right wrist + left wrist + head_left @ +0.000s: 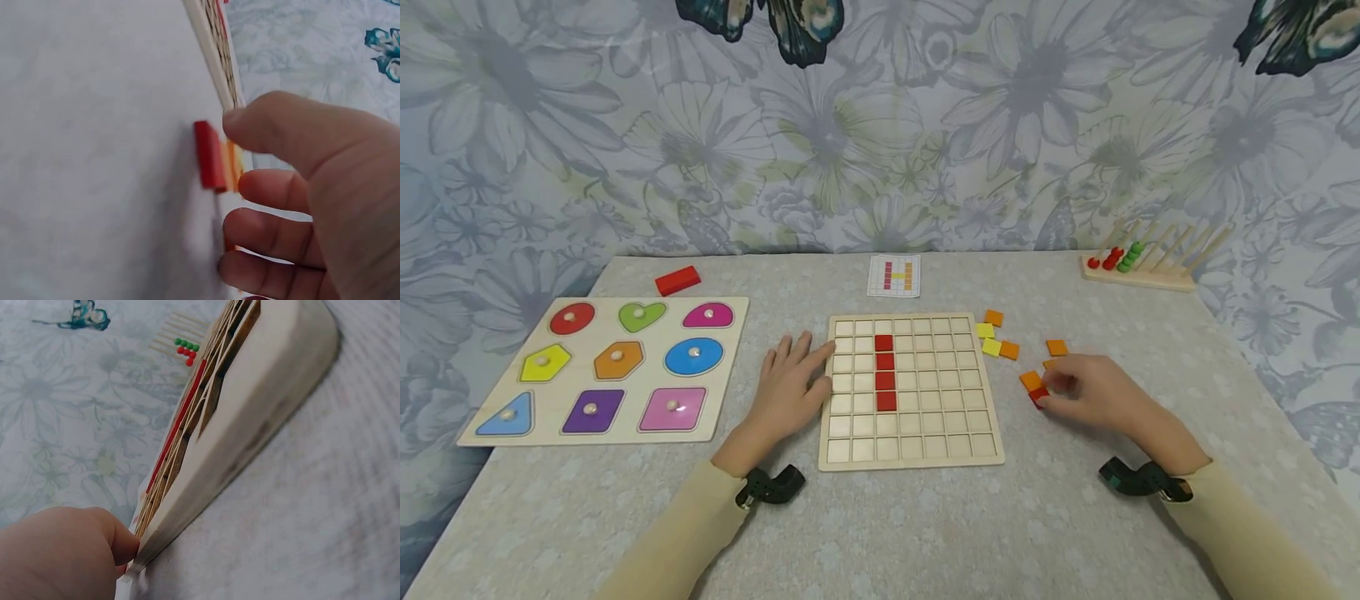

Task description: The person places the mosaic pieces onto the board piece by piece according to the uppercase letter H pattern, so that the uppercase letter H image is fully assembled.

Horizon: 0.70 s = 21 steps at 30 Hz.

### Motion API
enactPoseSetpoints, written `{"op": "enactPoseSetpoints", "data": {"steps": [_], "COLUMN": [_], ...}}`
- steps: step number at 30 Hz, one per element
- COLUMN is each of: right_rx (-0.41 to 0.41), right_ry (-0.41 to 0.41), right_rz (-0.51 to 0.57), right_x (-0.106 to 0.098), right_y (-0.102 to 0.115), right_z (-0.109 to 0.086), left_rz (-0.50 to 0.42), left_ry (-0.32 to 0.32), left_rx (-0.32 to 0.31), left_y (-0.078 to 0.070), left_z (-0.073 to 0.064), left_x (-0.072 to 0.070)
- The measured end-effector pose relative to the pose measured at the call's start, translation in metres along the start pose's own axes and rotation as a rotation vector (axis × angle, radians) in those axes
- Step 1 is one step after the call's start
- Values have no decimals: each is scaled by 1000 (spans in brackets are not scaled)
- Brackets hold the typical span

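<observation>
A wooden grid board [936,425] lies in the middle of the table, with several red square tiles [886,380] in one column. My left hand [787,383] is at the board's left edge, fingers spread. In the left wrist view its thumb [125,544] meets the board's pale side [206,487]. At the right, my right hand [1093,392] reaches down over loose tiles. Close to its fingertips lies a red tile [209,156], between thumb and index in the right wrist view, with a gap around it. An orange tile [1031,380] adjoins it; another is partly hidden by the hand.
Yellow tiles [985,331] and orange tiles [1009,350] lie beside the board's right edge. A pattern card [880,286] is behind the board. At left lie a shape puzzle [655,367] and a red block [677,281]. A bead counting stand [1142,275] is back right.
</observation>
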State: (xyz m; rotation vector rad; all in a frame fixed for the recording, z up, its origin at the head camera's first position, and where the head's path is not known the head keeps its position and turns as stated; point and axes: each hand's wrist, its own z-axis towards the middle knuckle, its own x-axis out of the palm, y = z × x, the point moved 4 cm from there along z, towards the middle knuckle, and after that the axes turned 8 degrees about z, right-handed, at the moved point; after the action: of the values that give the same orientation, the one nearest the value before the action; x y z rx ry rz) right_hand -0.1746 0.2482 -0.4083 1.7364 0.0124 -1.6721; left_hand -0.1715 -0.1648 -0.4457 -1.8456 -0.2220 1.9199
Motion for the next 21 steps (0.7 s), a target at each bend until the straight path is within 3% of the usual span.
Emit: {"op": "enactPoseSetpoints", "data": {"steps": [5,9,21], "right_rx": [44,31,-14], "right_ry": [-2,-29,-63], "right_rz": [-35,-58,31], "right_x": [3,6,7], "right_y": [-4,-7,-14], "right_z": [-5,-6,-10], "left_rz": [-8,-2,8], "left_ry": [-7,-4,-13], "left_rx": [-2,1,4], "left_y": [-1,0,1], "left_z": [-1,-1,0], "left_x": [-1,-1,0]}}
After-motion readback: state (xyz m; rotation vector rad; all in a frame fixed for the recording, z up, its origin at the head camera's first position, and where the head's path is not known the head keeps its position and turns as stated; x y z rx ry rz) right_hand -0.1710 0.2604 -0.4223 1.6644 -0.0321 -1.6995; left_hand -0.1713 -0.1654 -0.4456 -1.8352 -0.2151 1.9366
